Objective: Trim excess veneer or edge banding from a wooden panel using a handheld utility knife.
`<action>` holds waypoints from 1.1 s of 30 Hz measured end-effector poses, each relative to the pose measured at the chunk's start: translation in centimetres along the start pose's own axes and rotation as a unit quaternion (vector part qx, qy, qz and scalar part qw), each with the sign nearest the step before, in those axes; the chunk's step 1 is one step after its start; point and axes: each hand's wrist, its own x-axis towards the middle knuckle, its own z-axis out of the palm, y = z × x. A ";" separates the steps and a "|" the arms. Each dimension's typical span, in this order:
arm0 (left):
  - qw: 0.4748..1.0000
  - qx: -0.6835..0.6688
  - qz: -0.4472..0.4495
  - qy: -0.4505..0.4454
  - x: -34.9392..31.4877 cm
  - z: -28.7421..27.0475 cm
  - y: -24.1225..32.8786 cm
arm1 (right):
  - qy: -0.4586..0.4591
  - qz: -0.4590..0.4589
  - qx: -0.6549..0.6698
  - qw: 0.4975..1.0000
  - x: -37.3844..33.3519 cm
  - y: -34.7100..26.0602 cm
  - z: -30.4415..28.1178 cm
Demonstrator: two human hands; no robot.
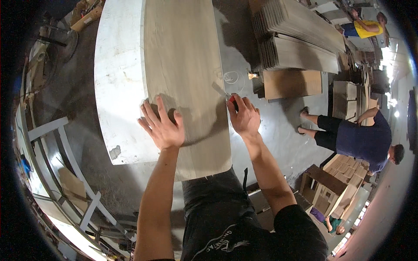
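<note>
A long wood-grain board (183,52) lies over a white worktop (119,82), its near end close to my body. My left hand (164,126) rests on the board near its left edge, fingers spread and nothing in them. At the board's right edge, my right hand (244,116) is closed round the red-and-black handle of a scraper (220,89). The flat grey blade points away and to the left, over the board's edge. Whether the blade touches the board I cannot tell. My fingers hide part of the handle.
Stacked boards (300,39) stand at the far right, with a brown carton (292,84) beside them. To the right, a person in dark clothes (361,137) stands near more stacks; a person in yellow (368,28) is farther off. A metal frame (69,152) stands at left.
</note>
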 end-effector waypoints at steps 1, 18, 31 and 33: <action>1.000 -0.009 0.000 -0.002 0.1 -0.1 0.1 | -0.001 -0.008 0.019 1.000 0.8 -0.2 0.0; 0.999 -0.013 -0.038 -0.035 0.6 -0.6 0.5 | -0.061 -0.007 0.044 0.997 29.9 -4.5 2.5; 0.999 -0.003 -0.035 0.000 0.5 -0.1 0.8 | -0.034 -0.100 0.128 0.986 12.8 0.7 1.0; 1.000 0.000 -0.030 -0.001 0.3 0.0 0.9 | -0.002 -0.124 0.110 0.986 6.3 2.2 0.5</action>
